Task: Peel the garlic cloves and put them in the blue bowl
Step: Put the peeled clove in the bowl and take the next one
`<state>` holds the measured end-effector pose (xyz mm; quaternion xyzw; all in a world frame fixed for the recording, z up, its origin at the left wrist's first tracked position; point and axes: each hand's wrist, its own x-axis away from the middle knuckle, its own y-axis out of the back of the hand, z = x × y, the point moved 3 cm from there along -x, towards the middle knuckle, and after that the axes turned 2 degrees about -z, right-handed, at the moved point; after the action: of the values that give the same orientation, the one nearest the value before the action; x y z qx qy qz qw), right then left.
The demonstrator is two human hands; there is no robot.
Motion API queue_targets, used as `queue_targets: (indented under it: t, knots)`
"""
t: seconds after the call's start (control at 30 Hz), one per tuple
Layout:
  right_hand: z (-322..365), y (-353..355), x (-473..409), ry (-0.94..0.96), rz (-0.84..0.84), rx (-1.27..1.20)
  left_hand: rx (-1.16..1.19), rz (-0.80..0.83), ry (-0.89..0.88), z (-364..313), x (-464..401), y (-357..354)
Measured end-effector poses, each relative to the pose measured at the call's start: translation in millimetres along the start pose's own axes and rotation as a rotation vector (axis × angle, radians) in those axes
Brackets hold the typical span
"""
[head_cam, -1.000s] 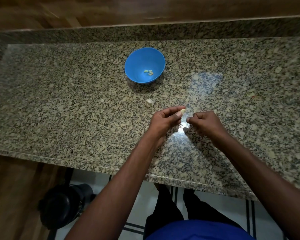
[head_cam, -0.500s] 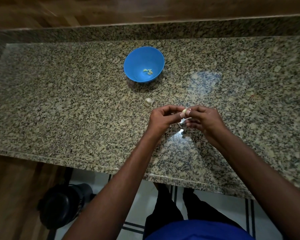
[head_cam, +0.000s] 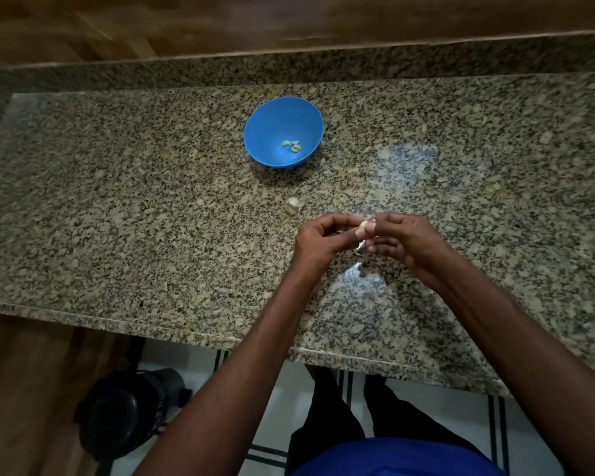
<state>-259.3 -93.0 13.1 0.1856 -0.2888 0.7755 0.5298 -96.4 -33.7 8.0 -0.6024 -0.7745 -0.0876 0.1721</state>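
The left hand [head_cam: 323, 240] and the right hand [head_cam: 404, 240] both pinch one garlic clove [head_cam: 363, 224] above the table [head_cam: 117, 201], peeling it. Next, the skin must come off completely; then the clove goes to the blue bowl [head_cam: 283, 131], which already holds some.

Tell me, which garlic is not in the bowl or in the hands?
The pale garlic piece lying alone on the granite counter, between the blue bowl and the hands.
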Motion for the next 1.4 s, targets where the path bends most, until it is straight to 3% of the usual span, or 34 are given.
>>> queue_targets:
  t: [0.23, 0.5, 1.03, 1.4]
  knots:
    - [2, -4, 3, -0.079, 0.032, -0.032, -0.033, 0.043, -0.052, -5, 4, -2]
    - [-4, -15, -2, -0.169, -0.149, -0.08, -0.103, -0.007, -0.079, -4, 5, -4]
    - [3, -6, 1, -0.106, -0.051, 0.0, -0.141, 0.003, -0.09, -8, 0, 2]
    - [4, -7, -2, -0.153, -0.104, 0.073, -0.179, 0.044, -0.108, -12, 3, -3]
